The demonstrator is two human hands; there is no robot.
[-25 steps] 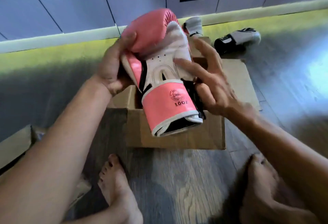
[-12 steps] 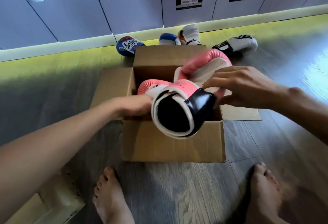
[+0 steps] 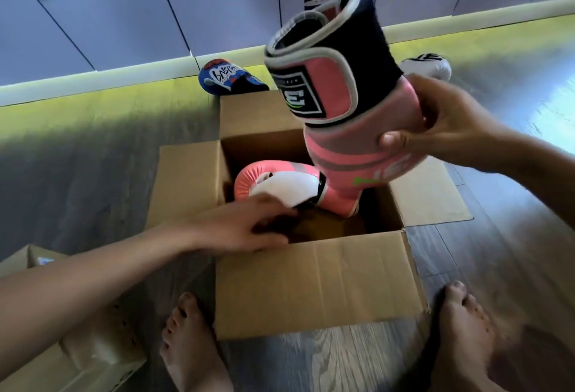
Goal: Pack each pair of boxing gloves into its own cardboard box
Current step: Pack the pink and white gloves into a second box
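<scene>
An open cardboard box (image 3: 314,279) stands on the floor between my feet. One pink and white boxing glove (image 3: 280,181) lies on its side inside it, toward the left. My left hand (image 3: 249,227) reaches over the box's near left corner and touches that glove's white thumb side; the fingertips are partly hidden in shadow. My right hand (image 3: 441,130) grips a second pink glove (image 3: 351,130) around its middle. This glove stands cuff up, with its padded end down inside the box.
A blue glove (image 3: 230,79) lies behind the box by the locker wall, and a white and black glove (image 3: 429,66) lies at the back right. Another cardboard box (image 3: 77,357) sits at my lower left. My bare feet (image 3: 189,342) rest on the wood floor.
My right hand has turned the second pink glove from lying across the box top to cuff up, padded end down in the box. My left hand stays at the box's left edge.
</scene>
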